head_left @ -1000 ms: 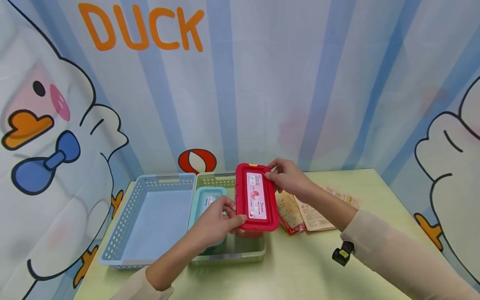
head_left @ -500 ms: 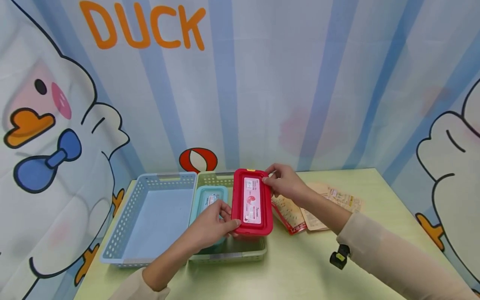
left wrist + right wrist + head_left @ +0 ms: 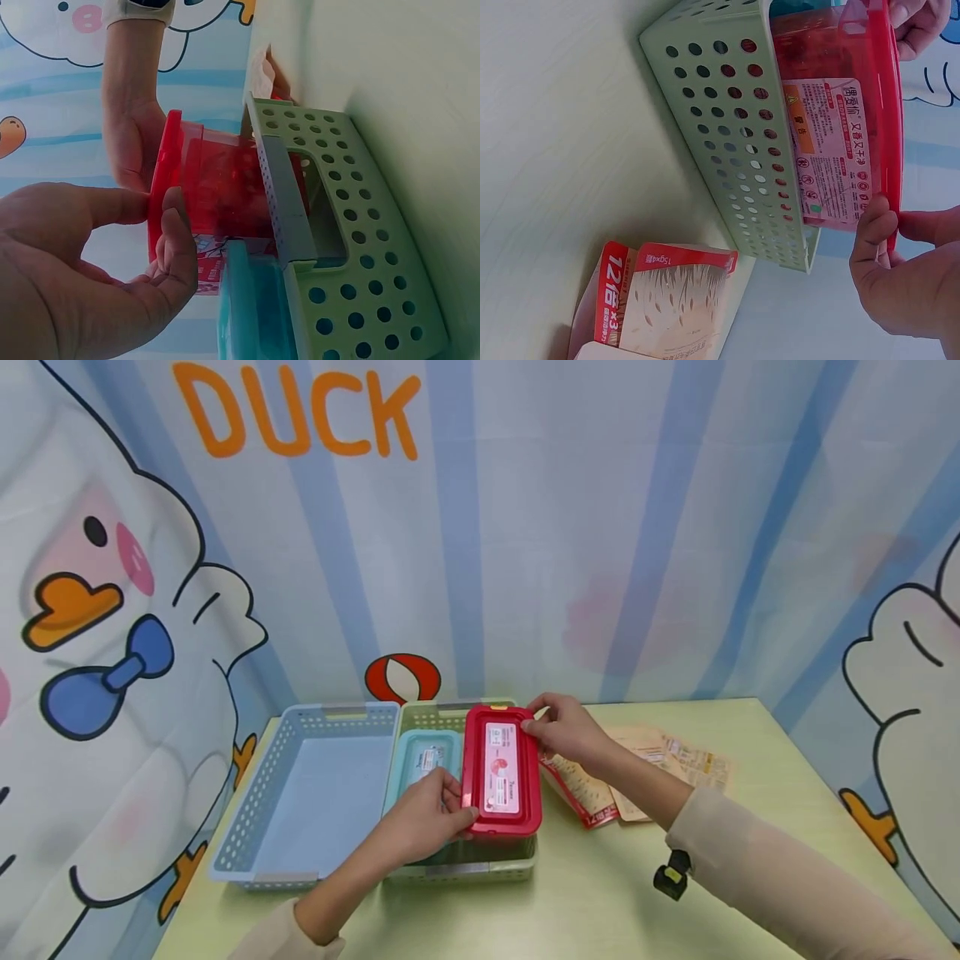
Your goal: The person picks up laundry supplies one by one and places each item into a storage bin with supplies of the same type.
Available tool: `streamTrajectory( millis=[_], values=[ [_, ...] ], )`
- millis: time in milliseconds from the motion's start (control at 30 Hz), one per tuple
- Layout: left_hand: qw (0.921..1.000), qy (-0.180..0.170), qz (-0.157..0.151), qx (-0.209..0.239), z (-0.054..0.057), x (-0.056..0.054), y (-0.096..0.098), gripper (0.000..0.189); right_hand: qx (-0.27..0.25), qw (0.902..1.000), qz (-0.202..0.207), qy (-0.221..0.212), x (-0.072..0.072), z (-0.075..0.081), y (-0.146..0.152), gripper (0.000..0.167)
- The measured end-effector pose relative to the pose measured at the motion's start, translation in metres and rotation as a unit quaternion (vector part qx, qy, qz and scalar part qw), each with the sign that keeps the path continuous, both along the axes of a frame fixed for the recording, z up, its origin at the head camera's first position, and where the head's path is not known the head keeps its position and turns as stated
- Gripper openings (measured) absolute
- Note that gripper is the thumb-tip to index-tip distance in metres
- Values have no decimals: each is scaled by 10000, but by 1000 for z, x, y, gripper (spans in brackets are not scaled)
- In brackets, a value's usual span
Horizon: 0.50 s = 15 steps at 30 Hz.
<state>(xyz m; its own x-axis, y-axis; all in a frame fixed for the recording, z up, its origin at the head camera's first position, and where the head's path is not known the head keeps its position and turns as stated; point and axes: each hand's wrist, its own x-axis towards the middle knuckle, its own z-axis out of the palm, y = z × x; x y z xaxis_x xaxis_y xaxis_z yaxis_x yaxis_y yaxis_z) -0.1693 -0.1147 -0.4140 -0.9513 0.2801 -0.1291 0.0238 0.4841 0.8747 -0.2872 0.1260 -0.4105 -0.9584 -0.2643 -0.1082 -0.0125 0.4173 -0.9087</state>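
The left forearm (image 3: 348, 878) is slanting up and inward from the lower left, and the left hand (image 3: 423, 814) is pinching, its thumb opposing its curled fingers. The right forearm (image 3: 648, 783) is angling in from the lower right, with the right hand (image 3: 566, 731) reaching farther forward and pinching between thumb and fingers. Pale sleeves (image 3: 757, 864) are covering both arms above the bare wrists.

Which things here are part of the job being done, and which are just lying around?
Likely part of the job:
red-lidded box, pinched by left fingers and right fingers
green basket, with that box partly inside
teal box, perhaps, in the same basket

Apparently just lying about:
blue basket, untouched
packets on the table
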Motion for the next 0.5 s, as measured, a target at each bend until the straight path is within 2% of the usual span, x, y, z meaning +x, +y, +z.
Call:
streamTrajectory(
  millis=[267, 500],
  values=[
    [9999, -17, 3, -118, -5, -2, -1, 35, 135, 9999, -55, -18, -2, -6, -4, 25],
    [9981, 67, -85, -608, -7, -2, 1, 33, 215, 9997, -59, -19, -3, -15, -6, 24]
  ],
)
